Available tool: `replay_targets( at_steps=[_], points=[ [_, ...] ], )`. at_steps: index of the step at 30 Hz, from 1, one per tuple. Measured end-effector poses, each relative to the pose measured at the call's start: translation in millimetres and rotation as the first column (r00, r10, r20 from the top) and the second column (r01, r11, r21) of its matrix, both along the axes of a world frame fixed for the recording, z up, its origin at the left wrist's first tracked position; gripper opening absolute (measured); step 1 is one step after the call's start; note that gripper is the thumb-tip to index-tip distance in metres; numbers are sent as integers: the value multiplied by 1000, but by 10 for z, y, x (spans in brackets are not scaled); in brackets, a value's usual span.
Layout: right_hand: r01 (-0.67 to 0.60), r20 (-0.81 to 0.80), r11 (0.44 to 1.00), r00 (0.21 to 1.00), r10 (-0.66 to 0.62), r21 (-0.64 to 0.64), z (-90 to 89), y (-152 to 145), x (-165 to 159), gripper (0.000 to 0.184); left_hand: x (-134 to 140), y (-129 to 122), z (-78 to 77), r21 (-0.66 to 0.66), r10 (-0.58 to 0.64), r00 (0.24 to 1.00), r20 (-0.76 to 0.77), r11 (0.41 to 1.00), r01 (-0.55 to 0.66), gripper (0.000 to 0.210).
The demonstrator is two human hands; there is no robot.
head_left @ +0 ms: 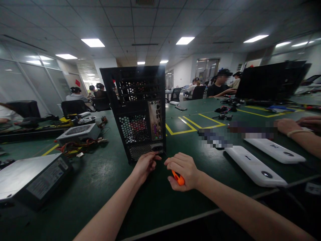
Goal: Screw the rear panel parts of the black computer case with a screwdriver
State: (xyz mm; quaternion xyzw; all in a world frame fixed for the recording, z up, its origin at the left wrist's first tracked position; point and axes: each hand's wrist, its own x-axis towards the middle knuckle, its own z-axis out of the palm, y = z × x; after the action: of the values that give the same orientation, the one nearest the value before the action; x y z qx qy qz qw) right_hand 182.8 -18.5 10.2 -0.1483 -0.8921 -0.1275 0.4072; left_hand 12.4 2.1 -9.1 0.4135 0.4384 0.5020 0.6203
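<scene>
A black computer tower case stands on the green table with its back panel facing me. At its lower edge, by the built-in power supply's grille, is my left hand, fingers bent together; whatever they may pinch is hidden. My right hand is wrapped round a screwdriver with an orange handle. Its thin shaft points toward the case's lower right corner; I cannot tell whether the tip touches. The motherboard port panel shows above, on the right of the back.
Loose power supplies with cables lie at left. At right are white oblong devices, a dark monitor, cables and a co-worker's hands. Yellow tape marks the table. Other people sit farther back.
</scene>
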Motion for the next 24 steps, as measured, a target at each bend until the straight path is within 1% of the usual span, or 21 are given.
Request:
replay_targets(
  at_steps=[2, 4, 5, 7, 9, 11, 13, 18, 24],
  points=[
    [-2, 3, 1000, 1000, 2, -5, -3, 9, 5, 12, 10, 2, 13, 0, 5, 1000, -7, 1000, -5, 26],
    [-16, 6, 1000, 1000, 16, -6, -6, 16, 11, 13, 14, 3, 17, 5, 9, 999, -45, 1000, -8, 26],
    [-24, 2, 1000, 1000, 24, -6, -9, 17, 14, 13, 13, 2, 15, 9, 7, 996, -86, 1000, -6, 26],
    [-34, -11, 999, 999, 34, -7, -13, 18, 21, 13, 6, -5, 3, 34, 7, 977, -215, 999, 1, 26],
    [-35, -13, 999, 999, 35, -8, -15, 17, 27, 12, -3, -15, -12, 89, 14, 935, -355, 996, 19, 26],
    [-38, -3, 999, 999, 38, -4, -15, 17, 30, 12, -7, -26, -19, 136, 27, 900, -435, 990, 36, 26],
    [-47, -1, 999, 999, 47, 5, -12, 19, 31, 12, -6, -32, -13, 139, 21, 902, -432, 989, 43, 27],
    [-25, -20, 1000, 999, 25, 9, -3, 26, 28, 12, 3, -35, 25, 94, 7, 946, -324, 995, 25, 28],
    [-21, 18, 1000, 1000, 20, 10, -3, 26, 25, 12, 15, -32, 37, 81, 9, 950, -312, 997, 17, 28]
  ],
)
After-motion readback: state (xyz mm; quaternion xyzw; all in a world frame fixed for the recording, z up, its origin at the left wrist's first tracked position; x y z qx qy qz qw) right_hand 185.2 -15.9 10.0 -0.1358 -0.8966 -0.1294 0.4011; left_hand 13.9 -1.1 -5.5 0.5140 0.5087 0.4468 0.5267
